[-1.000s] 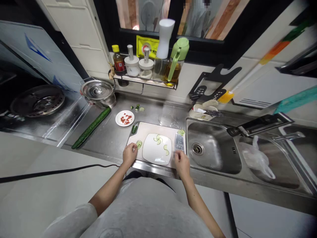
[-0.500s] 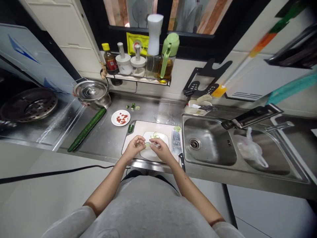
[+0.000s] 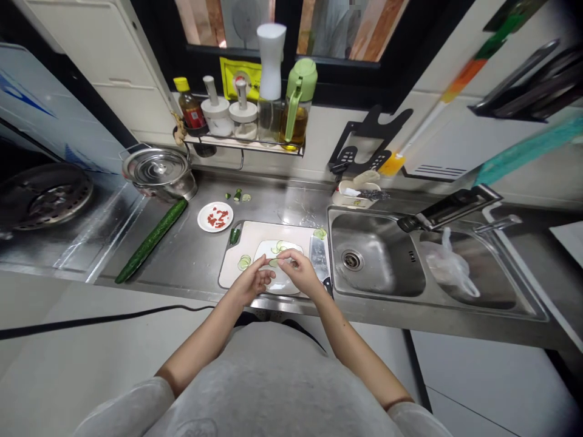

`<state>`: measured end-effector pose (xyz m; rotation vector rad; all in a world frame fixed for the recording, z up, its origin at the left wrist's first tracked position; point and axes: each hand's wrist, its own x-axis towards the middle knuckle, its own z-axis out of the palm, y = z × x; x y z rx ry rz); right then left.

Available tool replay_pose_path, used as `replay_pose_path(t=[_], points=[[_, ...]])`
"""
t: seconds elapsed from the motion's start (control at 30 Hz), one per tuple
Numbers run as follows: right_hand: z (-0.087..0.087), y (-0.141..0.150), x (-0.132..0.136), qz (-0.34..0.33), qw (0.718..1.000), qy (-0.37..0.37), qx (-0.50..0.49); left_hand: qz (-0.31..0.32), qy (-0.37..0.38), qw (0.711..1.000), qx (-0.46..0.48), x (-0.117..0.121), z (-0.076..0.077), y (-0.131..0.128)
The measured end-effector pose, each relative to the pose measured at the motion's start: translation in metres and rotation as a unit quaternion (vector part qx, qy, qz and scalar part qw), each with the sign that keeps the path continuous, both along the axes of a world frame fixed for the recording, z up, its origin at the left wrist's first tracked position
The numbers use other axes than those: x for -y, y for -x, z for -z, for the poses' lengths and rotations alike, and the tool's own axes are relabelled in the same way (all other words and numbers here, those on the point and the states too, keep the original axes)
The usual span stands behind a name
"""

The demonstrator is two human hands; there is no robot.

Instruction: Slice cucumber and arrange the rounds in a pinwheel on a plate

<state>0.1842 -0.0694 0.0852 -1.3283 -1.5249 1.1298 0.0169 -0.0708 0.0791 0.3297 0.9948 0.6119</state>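
Observation:
Over a white square plate (image 3: 285,286), a thin cucumber slice (image 3: 273,263) is held between the fingertips of my left hand (image 3: 251,283) and my right hand (image 3: 301,274). Both hands are closed, with the left one's lower fingers curled in. Several cucumber slices (image 3: 279,246) lie on the far part of the plate. The plate rests on a pale cutting board (image 3: 259,229). On the board's left are a small stack of cucumber slices (image 3: 244,262) and a cucumber piece (image 3: 234,235). A knife (image 3: 318,255) lies on the right, below more slices (image 3: 320,233).
A whole cucumber (image 3: 152,240), a white plate of red pieces (image 3: 215,217) and a lidded steel pot (image 3: 159,173) stand to the left. Cucumber scraps (image 3: 237,195) lie behind the board. The double sink (image 3: 378,261) is at the right, under a seasoning rack (image 3: 246,144) and faucet (image 3: 455,206).
My left hand has moved slightly down and turned, uncovering the slices on the board's left. My right hand stays near the slice. The whole view has shifted a little.

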Motion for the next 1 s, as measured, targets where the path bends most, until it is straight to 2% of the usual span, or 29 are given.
replay_pose_path(t=[0.2,0.5,0.7,0.87,1.0], points=[[-0.002,-0.002,0.002,-0.008,1.000,-0.028,0.004,0.007,0.030,0.998,0.064,-0.002,-0.005,-0.004],[0.001,-0.003,0.003,-0.019,0.998,-0.047,0.020,0.001,0.008,0.998,0.057,-0.006,-0.003,-0.003],[0.009,-0.006,0.003,-0.001,1.000,-0.018,0.006,-0.006,-0.113,0.994,-0.004,-0.007,-0.003,-0.001],[0.011,-0.007,0.002,0.002,0.999,0.024,-0.020,-0.029,-0.268,0.960,-0.083,-0.009,-0.004,-0.003],[0.010,-0.007,0.001,0.004,0.998,0.042,-0.040,-0.038,-0.330,0.935,-0.122,-0.009,-0.004,-0.005]])
